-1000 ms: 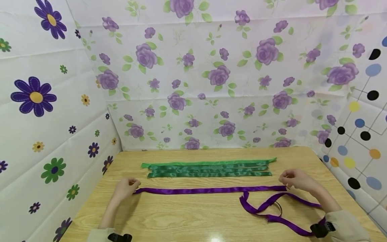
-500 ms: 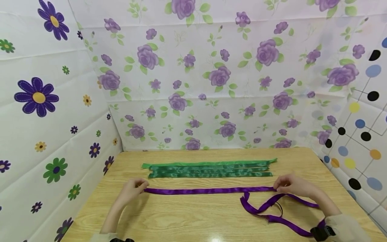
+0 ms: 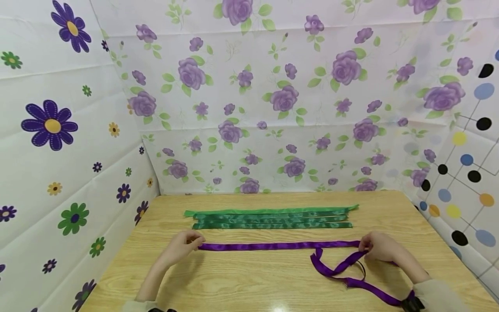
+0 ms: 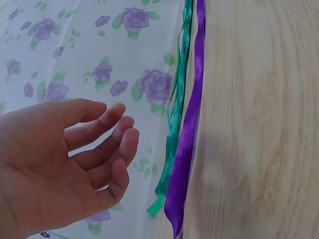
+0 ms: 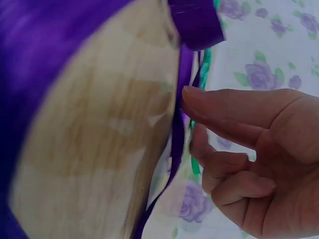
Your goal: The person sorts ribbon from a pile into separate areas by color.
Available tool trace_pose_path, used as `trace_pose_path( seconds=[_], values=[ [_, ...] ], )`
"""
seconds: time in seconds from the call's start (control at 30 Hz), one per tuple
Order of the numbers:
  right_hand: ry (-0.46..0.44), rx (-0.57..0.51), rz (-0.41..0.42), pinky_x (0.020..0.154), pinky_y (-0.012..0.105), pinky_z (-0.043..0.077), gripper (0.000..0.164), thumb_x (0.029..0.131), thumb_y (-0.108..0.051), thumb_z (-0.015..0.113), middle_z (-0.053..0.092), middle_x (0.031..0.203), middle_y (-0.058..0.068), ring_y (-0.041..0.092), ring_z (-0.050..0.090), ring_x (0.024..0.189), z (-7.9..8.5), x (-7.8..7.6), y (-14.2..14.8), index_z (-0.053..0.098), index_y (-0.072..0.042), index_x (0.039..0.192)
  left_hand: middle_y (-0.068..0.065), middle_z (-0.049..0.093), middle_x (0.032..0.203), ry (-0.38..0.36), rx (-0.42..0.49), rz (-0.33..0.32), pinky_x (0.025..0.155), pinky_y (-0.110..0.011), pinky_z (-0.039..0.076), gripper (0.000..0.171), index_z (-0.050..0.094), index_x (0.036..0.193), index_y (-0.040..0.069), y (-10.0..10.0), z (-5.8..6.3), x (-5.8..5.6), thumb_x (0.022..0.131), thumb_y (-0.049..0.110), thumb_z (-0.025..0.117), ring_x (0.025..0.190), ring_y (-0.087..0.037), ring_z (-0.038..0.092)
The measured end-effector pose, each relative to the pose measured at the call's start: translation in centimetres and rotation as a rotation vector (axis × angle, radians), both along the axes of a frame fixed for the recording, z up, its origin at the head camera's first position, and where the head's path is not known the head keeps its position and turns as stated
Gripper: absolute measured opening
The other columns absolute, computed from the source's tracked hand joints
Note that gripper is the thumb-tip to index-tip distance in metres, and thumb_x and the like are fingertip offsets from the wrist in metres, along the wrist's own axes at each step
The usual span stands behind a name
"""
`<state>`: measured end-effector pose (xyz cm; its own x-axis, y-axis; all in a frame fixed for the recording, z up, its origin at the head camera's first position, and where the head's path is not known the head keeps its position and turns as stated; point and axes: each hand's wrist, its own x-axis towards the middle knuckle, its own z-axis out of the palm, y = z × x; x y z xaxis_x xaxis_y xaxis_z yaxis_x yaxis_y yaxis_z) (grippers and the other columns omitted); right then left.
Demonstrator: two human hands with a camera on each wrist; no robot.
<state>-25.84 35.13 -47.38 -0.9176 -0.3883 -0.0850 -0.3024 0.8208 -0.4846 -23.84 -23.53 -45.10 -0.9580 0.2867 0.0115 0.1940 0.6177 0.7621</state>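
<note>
A purple satin ribbon (image 3: 257,246) lies stretched across the wooden table. My left hand (image 3: 183,248) is over its left end. In the left wrist view that hand (image 4: 79,154) has loosely bent fingers, with the ribbon (image 4: 192,114) beside them and nothing between thumb and fingers. At the other end my right hand (image 3: 380,249) pinches purple ribbon between thumb and forefinger, where the straight piece and a looser looped purple ribbon (image 3: 327,271) meet. Its fingertips (image 5: 192,95) are at the ribbon's edge in the right wrist view; which piece they hold I cannot tell.
Several green ribbons (image 3: 273,219) lie side by side behind the purple one. A thin dark ring (image 3: 363,271) shows by the looped ribbon, which trails toward the right sleeve (image 3: 440,297). Flowered cloth walls (image 3: 249,108) enclose the table (image 3: 241,281) at the back and sides.
My left hand has moved right along the straight ribbon. My right hand went left, then slightly back right and down onto the looped ribbon. The green ribbons stay put.
</note>
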Motion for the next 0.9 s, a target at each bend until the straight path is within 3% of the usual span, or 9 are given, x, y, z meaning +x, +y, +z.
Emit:
trace_pose_path(
  seconds=[0.17,0.37,0.47,0.67,0.8,0.9],
  values=[
    [0.068,0.035,-0.037,0.057,0.026,0.037,0.024,0.066,0.005,0.072,0.061,0.074,-0.002,0.012,0.045,0.062,-0.5,-0.2,-0.3,0.065,-0.014,0.079,-0.018,0.066,0.095,-0.027,0.013,-0.047,0.066,-0.034,0.053,0.03,0.067,0.107,-0.002,0.8,-0.7,-0.2,0.1,0.023,0.054,0.079,-0.026,0.062],
    [0.052,-0.014,0.106,0.054,0.02,0.036,0.02,0.068,0.003,0.071,0.06,0.067,-0.008,0.001,0.04,0.057,-0.9,-0.3,-0.2,0.065,-0.015,0.07,-0.021,0.066,0.099,-0.074,0.031,-0.113,0.07,-0.04,0.055,0.031,0.065,0.111,-0.005,1.6,-1.0,-0.1,0.101,0.021,0.052,0.084,-0.03,0.064],
    [-0.065,-0.061,0.187,0.052,0.02,0.038,0.017,0.069,0.002,0.071,0.063,0.07,-0.008,-0.001,0.043,0.057,-0.2,0.0,0.1,0.068,-0.014,0.071,-0.022,0.066,0.099,-0.088,0.043,-0.137,0.071,-0.041,0.056,0.032,0.064,0.112,-0.005,1.9,-0.9,-0.1,0.101,0.021,0.052,0.085,-0.03,0.064],
    [-0.381,-0.129,0.303,0.053,0.02,0.043,0.008,0.071,0.0,0.076,0.069,0.073,-0.003,-0.001,0.048,0.057,2.1,1.5,0.7,0.07,-0.003,0.074,-0.024,0.065,0.097,-0.113,0.076,-0.211,0.072,-0.044,0.055,0.03,0.063,0.109,-0.008,2.5,-0.9,0.0,0.101,0.018,0.051,0.083,-0.031,0.064],
    [-0.487,-0.158,0.377,0.051,0.016,0.038,0.007,0.07,0.002,0.075,0.068,0.067,0.007,-0.004,0.041,0.054,3.8,2.7,0.9,0.069,0.003,0.075,-0.024,0.065,0.1,-0.13,0.085,-0.261,0.073,-0.043,0.055,0.028,0.062,0.11,-0.008,2.8,-1.2,0.1,0.101,0.016,0.05,0.082,-0.033,0.063],
    [-0.517,-0.218,0.444,0.048,0.013,0.034,0.009,0.069,0.007,0.071,0.065,0.065,0.019,-0.006,0.036,0.051,5.1,3.5,1.2,0.069,0.004,0.077,-0.024,0.065,0.104,-0.145,0.086,-0.285,0.074,-0.043,0.055,0.028,0.062,0.113,-0.007,3.0,-1.4,0.1,0.101,0.015,0.05,0.085,-0.033,0.064]
  ],
)
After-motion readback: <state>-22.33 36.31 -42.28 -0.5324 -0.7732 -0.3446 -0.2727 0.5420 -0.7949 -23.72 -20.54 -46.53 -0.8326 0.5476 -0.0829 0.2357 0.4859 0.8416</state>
